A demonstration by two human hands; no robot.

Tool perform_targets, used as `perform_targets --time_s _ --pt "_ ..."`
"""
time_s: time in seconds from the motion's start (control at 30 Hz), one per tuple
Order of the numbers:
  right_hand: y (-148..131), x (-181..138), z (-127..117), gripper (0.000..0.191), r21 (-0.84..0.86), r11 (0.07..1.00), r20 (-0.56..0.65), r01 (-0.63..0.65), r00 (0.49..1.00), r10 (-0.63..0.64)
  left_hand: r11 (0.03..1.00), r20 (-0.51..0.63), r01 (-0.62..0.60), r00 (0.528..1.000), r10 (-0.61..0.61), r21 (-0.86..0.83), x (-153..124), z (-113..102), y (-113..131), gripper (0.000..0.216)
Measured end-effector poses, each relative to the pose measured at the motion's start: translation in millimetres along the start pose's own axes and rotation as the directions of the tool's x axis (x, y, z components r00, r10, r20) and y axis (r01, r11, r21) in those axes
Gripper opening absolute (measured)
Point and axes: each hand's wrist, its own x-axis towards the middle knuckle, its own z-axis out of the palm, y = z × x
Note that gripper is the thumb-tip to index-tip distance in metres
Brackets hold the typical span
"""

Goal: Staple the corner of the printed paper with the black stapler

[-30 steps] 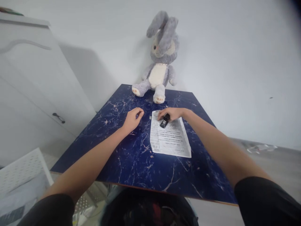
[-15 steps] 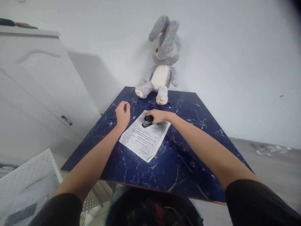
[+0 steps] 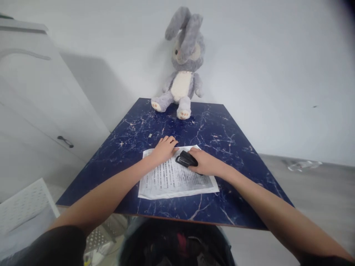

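Observation:
Sheets of printed paper [image 3: 183,186] lie turned sideways on the dark blue marbled table [image 3: 133,201]. A black stapler [image 3: 186,159] is in my right hand [image 3: 204,162], the fingers wrapped round its body. It rests over the upper part of the paper, its front end pointing left toward my other hand. My left hand [image 3: 165,148] lies at the far edge of the paper, fingers stretched to the right and the thumb apart from them. Whether the stapler's jaws enclose any paper edge cannot be made out.
A grey plush rabbit [image 3: 181,87] sits at the table's back edge against the wall. A small pale scrap [image 3: 150,135] lies left of my left hand. To the left stand a white cabinet [image 3: 36,107] and a white perforated rack [image 3: 27,207]. Clear plastic [image 3: 303,165] lies on the floor.
The paper has been turned sideways and brought nearer. My left hand has moved right onto its far edge and its fingers have opened out. The stapler has come nearer in my right hand.

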Motion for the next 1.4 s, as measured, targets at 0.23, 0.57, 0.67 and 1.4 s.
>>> perform_targets --time_s 0.23,0.57,0.67,1.4 --pt "32 -49 -43 0.013 0.013 0.982 0.06 -0.189 0.98 0.188 0.991 0.108 -0.097 0.99 0.087 0.093 5 0 4 0.021" --pt "84 -84 -65 0.024 -0.017 0.978 -0.018 -0.207 0.978 0.206 1.0 0.148 0.009 0.989 -0.007 -0.011 3 -11 6 0.022" --pt "79 -82 -65 0.019 0.006 0.994 0.027 -0.109 0.994 0.108 0.993 0.141 0.085 0.987 -0.073 -0.083 2 -14 5 0.025" --pt "65 -79 -65 0.014 0.142 0.989 0.099 0.048 0.993 -0.063 0.96 0.016 0.022 1.0 -0.019 -0.278 0 -18 -1 0.035"
